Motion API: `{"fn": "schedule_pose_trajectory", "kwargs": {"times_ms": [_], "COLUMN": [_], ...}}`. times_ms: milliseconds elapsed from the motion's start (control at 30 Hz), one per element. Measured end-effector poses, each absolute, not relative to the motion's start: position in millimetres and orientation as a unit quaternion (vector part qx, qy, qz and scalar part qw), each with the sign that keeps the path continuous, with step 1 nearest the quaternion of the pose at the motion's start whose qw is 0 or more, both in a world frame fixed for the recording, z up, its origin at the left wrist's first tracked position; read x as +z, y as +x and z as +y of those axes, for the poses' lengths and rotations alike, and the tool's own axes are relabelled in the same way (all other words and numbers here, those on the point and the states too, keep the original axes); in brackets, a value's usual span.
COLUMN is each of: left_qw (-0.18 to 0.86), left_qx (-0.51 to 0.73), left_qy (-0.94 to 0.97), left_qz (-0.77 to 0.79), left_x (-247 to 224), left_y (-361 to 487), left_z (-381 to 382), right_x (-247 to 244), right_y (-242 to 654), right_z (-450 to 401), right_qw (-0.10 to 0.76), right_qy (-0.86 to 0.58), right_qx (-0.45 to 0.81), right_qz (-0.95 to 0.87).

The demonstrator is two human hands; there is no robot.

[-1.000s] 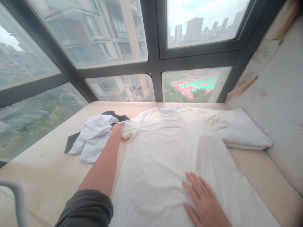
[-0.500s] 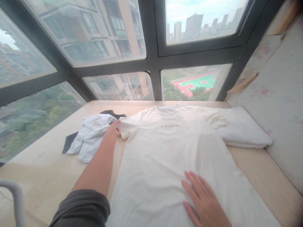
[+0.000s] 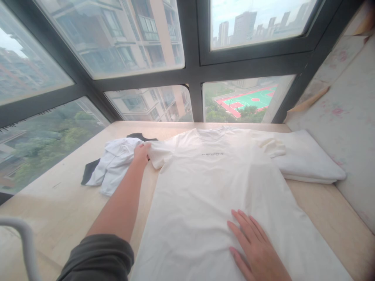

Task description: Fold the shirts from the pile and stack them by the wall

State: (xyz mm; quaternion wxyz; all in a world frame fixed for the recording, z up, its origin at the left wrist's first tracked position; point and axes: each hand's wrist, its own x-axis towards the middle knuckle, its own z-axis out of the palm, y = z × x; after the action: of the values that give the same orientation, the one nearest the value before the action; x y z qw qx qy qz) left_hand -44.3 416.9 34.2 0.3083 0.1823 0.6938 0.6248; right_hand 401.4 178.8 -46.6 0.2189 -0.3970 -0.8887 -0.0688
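A white T-shirt point(image 3: 202, 187) with small dark lettering on its chest lies spread out, collar toward the window. My left hand point(image 3: 142, 152) pinches the end of its left-side sleeve, fingers closed on the cloth. Flat on the lower part of the shirt rests my right hand point(image 3: 253, 242), its fingers apart and holding nothing. The sleeve on the right side is bunched up over a folded white cloth bundle point(image 3: 313, 158). Beyond the bottom of the view the shirt's hem is hidden.
A crumpled white garment point(image 3: 117, 160) and a black garment point(image 3: 92, 171) lie left of my left forearm on the pale sill point(image 3: 67, 210). Dark window frames point(image 3: 193, 62) bound the far side, a papered wall point(image 3: 348, 117) the right. A white curved tube point(image 3: 25, 242) stands at lower left.
The view has shifted slightly, so most things appear a little further right. My left hand has drawn the pinched sleeve slightly outward to the left. My right hand stays flat on the shirt.
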Motion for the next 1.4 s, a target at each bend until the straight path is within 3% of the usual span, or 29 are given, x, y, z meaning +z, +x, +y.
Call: {"fn": "schedule_pose_trajectory", "kwargs": {"times_ms": [167, 300, 700, 1400], "left_qw": [0.223, 0.245, 0.196, 0.034], "left_qx": [0.568, 0.486, 0.408, 0.345], "left_qy": [0.36, 0.463, 0.582, 0.522], "left_qz": [0.706, 0.699, 0.675, 0.779], "left_x": [55.6, 59.5, 9.2, -14.8], "left_y": [-3.3, 38.5, 60.1, 8.0], "left_z": [431.7, 437.4, 358.4, 338.4], "right_x": [-47.1, -47.1, -45.0, -48.4], "right_y": [399.8, 400.2, 402.4, 401.6], "right_z": [177.6, 177.9, 176.4, 174.5], "right_qw": [0.214, 0.21, 0.201, 0.184], "right_qy": [-0.394, -0.395, -0.404, -0.419], "right_qx": [-0.073, -0.064, -0.037, -0.007], "right_qz": [-0.891, -0.892, -0.892, -0.889]}}
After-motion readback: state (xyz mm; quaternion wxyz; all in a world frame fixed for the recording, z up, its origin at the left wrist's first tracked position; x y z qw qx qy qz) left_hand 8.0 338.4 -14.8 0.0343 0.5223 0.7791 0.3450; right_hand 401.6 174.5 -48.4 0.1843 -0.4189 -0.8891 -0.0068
